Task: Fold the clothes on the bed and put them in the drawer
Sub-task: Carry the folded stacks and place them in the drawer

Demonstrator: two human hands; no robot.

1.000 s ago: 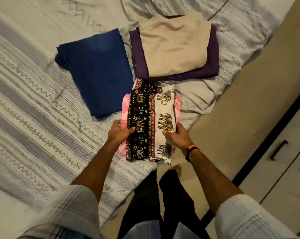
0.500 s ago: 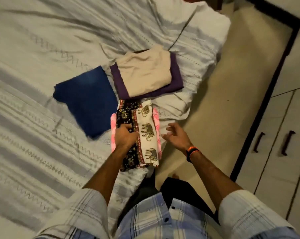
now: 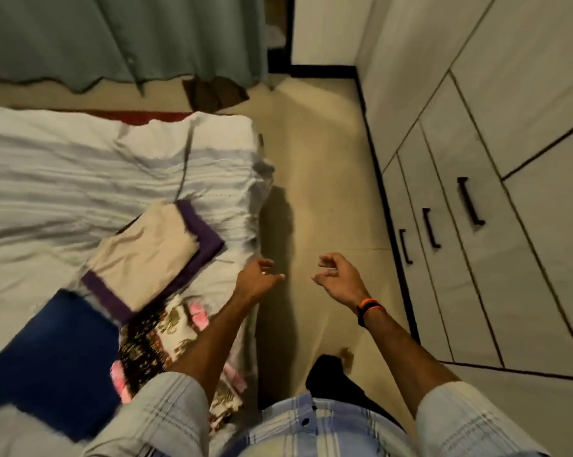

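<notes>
Hands first: the left hand [image 3: 257, 280] hangs in the air over the bed's near corner with its fingers loosely curled and spread, gripping nothing and touching nothing. The right hand [image 3: 336, 277] is out over the bare floor [image 3: 324, 166], palm turned inward, fingers bent in a relaxed claw, also empty; an orange and black band [image 3: 367, 308] sits on its wrist. The two hands are near each other but apart.

The folded clothes all lie on the bed [image 3: 80, 166], on its pale striped cover. A beige garment [image 3: 146, 252] rests on top of a purple one [image 3: 206, 239], which shows around its edges. Just beside that stack, toward the person, lies the folded blue garment [image 3: 54, 357]. The elephant-print cloth [image 3: 153, 344] sits on a pink piece [image 3: 199, 316], partly hidden under the left forearm. The drawers [image 3: 450, 258] with dark bar handles stand shut in the white cabinet to the right, well apart from the clothes.

Half a second ago the left hand pressed down on the elephant-print cloth; now it has lifted off and let go. The right hand, already free then, has swung farther out over the floor. The view has turned from the bed toward the cabinet, bringing a green curtain [image 3: 130, 37] into sight. The clothes keep their arrangement.
</notes>
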